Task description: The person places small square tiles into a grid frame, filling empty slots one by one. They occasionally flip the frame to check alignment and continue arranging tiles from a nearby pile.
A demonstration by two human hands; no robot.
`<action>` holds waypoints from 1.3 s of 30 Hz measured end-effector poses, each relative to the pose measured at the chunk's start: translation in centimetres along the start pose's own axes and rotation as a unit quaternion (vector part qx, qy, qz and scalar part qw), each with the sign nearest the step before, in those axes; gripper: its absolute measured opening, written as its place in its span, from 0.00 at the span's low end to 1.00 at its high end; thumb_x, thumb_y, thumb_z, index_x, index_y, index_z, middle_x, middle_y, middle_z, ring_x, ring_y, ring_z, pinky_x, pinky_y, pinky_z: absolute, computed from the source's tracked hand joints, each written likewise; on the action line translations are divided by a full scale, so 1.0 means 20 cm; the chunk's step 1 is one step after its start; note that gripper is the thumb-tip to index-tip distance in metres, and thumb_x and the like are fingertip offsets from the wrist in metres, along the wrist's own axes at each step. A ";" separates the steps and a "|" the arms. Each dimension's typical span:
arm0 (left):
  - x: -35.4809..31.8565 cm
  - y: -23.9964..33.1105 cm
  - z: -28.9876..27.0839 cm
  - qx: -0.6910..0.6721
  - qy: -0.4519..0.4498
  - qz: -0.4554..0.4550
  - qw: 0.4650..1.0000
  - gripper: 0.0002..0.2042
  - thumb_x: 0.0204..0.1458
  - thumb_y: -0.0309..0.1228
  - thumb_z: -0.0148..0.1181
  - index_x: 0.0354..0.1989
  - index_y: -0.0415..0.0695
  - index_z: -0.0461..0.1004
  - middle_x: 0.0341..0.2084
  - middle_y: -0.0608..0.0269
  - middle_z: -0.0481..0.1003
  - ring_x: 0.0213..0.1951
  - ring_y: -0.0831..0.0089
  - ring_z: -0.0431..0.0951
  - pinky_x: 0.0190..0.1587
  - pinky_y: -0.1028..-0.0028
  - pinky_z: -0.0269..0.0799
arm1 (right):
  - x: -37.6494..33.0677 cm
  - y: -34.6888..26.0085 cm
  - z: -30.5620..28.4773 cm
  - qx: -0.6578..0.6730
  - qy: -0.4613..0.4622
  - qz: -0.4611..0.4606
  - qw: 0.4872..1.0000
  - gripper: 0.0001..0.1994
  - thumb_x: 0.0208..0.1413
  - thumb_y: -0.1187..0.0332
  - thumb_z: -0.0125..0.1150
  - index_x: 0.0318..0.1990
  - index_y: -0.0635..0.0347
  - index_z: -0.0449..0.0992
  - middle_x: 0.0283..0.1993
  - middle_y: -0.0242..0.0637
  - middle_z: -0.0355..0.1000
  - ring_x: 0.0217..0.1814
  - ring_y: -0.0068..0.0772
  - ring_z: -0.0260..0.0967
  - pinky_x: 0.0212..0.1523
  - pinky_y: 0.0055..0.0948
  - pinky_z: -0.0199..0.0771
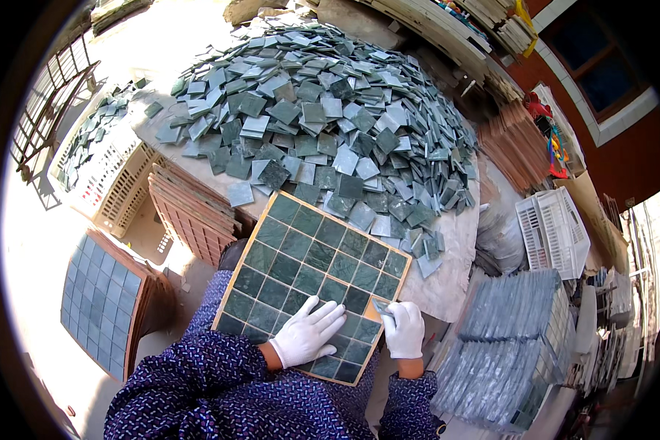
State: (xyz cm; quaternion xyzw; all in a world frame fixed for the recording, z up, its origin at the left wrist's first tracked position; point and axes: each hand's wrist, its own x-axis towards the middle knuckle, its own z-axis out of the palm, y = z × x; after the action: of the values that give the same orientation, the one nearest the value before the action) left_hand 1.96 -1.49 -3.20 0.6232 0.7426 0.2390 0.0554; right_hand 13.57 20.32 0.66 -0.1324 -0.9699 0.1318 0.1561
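On my lap lies a tan-edged board (214, 323) set with rows of square dark green stone tiles. My left hand (308, 334), in a white glove, rests flat on the lower tiles with its fingers apart. At the board's right edge my right hand (404, 328), also gloved, pinches a small stone tile (380, 307). That tile is tilted beside a bare tan square (372, 313) in the grid. My right fingertips partly cover the held tile.
Beyond the board, a large heap of loose green tiles (301, 110) covers a pale round table (458, 290). Left are a tile-filled plastic crate (128, 187), brown grid trays (191, 220) and a tiled stack (99, 301). Right are plastic-wrapped tile stacks (502, 345) and a white crate (554, 231).
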 end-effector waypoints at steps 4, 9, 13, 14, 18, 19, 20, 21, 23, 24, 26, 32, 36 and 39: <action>-0.01 0.00 0.00 -0.008 0.004 -0.001 1.000 0.33 0.51 0.48 0.57 0.61 0.38 0.63 0.61 0.52 0.64 0.65 0.58 0.60 0.67 0.49 0.45 | -0.10 -0.08 0.04 0.032 0.003 -0.025 0.999 0.15 0.40 0.67 0.70 0.38 0.52 0.75 0.42 0.35 0.68 0.43 0.42 0.67 0.42 0.38 0.71; 0.00 0.01 -0.02 -0.012 0.006 0.004 1.000 0.32 0.48 0.45 0.60 0.59 0.38 0.65 0.60 0.51 0.65 0.64 0.57 0.61 0.66 0.49 0.48 | -0.13 -0.03 0.10 0.020 0.043 0.006 0.999 0.13 0.40 0.67 0.70 0.36 0.53 0.77 0.42 0.34 0.69 0.43 0.41 0.68 0.43 0.38 0.71; 0.02 0.01 -0.03 -0.008 0.008 0.005 1.000 0.32 0.47 0.44 0.62 0.58 0.37 0.66 0.59 0.50 0.65 0.63 0.55 0.62 0.65 0.49 0.49 | -0.05 0.03 0.08 0.093 0.019 0.019 0.995 0.09 0.42 0.67 0.68 0.33 0.54 0.78 0.40 0.34 0.71 0.44 0.40 0.69 0.44 0.38 0.71; 0.02 0.02 -0.04 -0.008 0.008 0.005 1.000 0.32 0.47 0.44 0.62 0.58 0.37 0.66 0.59 0.50 0.65 0.63 0.55 0.62 0.65 0.49 0.49 | -0.04 0.03 0.06 0.097 0.005 0.012 0.995 0.09 0.42 0.67 0.68 0.33 0.54 0.78 0.40 0.34 0.71 0.44 0.40 0.70 0.45 0.38 0.72; 0.02 0.04 -0.04 0.000 -0.019 0.013 1.000 0.33 0.47 0.44 0.62 0.59 0.37 0.65 0.60 0.50 0.64 0.64 0.55 0.60 0.67 0.50 0.48 | 0.01 -0.07 -0.05 0.027 -0.100 0.033 0.994 0.12 0.47 0.66 0.64 0.40 0.54 0.76 0.45 0.36 0.72 0.48 0.41 0.70 0.48 0.38 0.72; 0.01 0.06 -0.04 -0.001 -0.024 0.012 1.000 0.33 0.47 0.44 0.62 0.59 0.37 0.64 0.60 0.51 0.63 0.64 0.56 0.59 0.67 0.51 0.47 | 0.02 -0.12 -0.06 -0.006 -0.118 0.047 0.992 0.13 0.48 0.66 0.64 0.42 0.54 0.75 0.45 0.36 0.72 0.48 0.41 0.70 0.48 0.38 0.72; 0.02 0.06 -0.04 0.006 -0.030 0.011 0.999 0.34 0.46 0.44 0.62 0.60 0.37 0.63 0.61 0.51 0.62 0.65 0.55 0.59 0.67 0.51 0.48 | 0.04 -0.16 -0.05 -0.016 -0.117 0.049 0.992 0.16 0.49 0.66 0.62 0.47 0.55 0.72 0.45 0.38 0.72 0.50 0.42 0.69 0.49 0.38 0.71; 0.01 0.06 -0.02 -0.003 -0.027 0.032 0.999 0.34 0.47 0.45 0.61 0.60 0.37 0.63 0.61 0.50 0.62 0.65 0.55 0.59 0.67 0.51 0.48 | 0.06 -0.17 -0.01 -0.015 -0.104 0.046 0.993 0.16 0.49 0.66 0.63 0.46 0.55 0.72 0.45 0.38 0.71 0.50 0.42 0.69 0.49 0.39 0.71; -0.03 0.06 0.01 -0.012 -0.022 0.062 0.998 0.35 0.48 0.47 0.59 0.61 0.38 0.62 0.62 0.49 0.62 0.65 0.53 0.59 0.67 0.50 0.48 | 0.14 -0.20 0.08 -0.002 -0.076 0.029 0.997 0.15 0.49 0.66 0.63 0.46 0.56 0.72 0.44 0.39 0.71 0.49 0.43 0.69 0.49 0.39 0.71; -0.04 0.06 0.02 -0.016 -0.045 0.061 0.997 0.35 0.49 0.48 0.58 0.62 0.39 0.61 0.63 0.50 0.61 0.66 0.54 0.58 0.67 0.50 0.47 | 0.17 -0.22 0.10 -0.012 -0.083 0.034 0.996 0.14 0.50 0.66 0.62 0.44 0.56 0.71 0.44 0.40 0.72 0.48 0.45 0.69 0.49 0.40 0.71; -0.07 0.04 0.03 -0.026 -0.031 0.051 0.998 0.34 0.51 0.49 0.55 0.63 0.39 0.61 0.63 0.51 0.61 0.66 0.56 0.58 0.67 0.51 0.47 | 0.20 -0.22 0.13 -0.028 -0.085 0.051 0.995 0.14 0.49 0.65 0.64 0.43 0.56 0.71 0.43 0.40 0.72 0.47 0.45 0.69 0.48 0.41 0.70; -0.11 -0.14 -0.11 0.045 0.058 -0.099 0.992 0.34 0.53 0.50 0.54 0.62 0.38 0.61 0.63 0.50 0.60 0.66 0.54 0.58 0.67 0.53 0.47 | 0.26 -0.21 0.10 0.014 -0.153 0.098 0.983 0.18 0.44 0.62 0.68 0.43 0.54 0.74 0.44 0.41 0.69 0.50 0.47 0.67 0.51 0.42 0.69; -0.13 -0.31 -0.22 0.070 0.119 -0.132 0.982 0.28 0.46 0.34 0.62 0.57 0.38 0.66 0.59 0.52 0.64 0.62 0.56 0.62 0.64 0.57 0.55 | 0.23 -0.19 0.09 0.032 -0.147 0.086 0.985 0.17 0.45 0.63 0.67 0.43 0.53 0.75 0.45 0.41 0.69 0.51 0.47 0.66 0.51 0.42 0.68; -0.10 -0.44 -0.28 0.104 0.175 -0.104 0.974 0.19 0.45 0.26 0.58 0.48 0.40 0.71 0.46 0.56 0.70 0.51 0.59 0.69 0.55 0.63 0.64 | 0.21 -0.19 0.08 0.084 -0.135 0.112 0.981 0.14 0.46 0.65 0.65 0.41 0.54 0.75 0.41 0.41 0.71 0.47 0.48 0.69 0.48 0.42 0.69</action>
State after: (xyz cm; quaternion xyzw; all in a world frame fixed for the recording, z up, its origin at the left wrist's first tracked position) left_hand -7.63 -5.88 -2.38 0.4937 0.8222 0.2589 -0.1154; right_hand 8.33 17.75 1.47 -0.2077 -0.9465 0.2464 0.0184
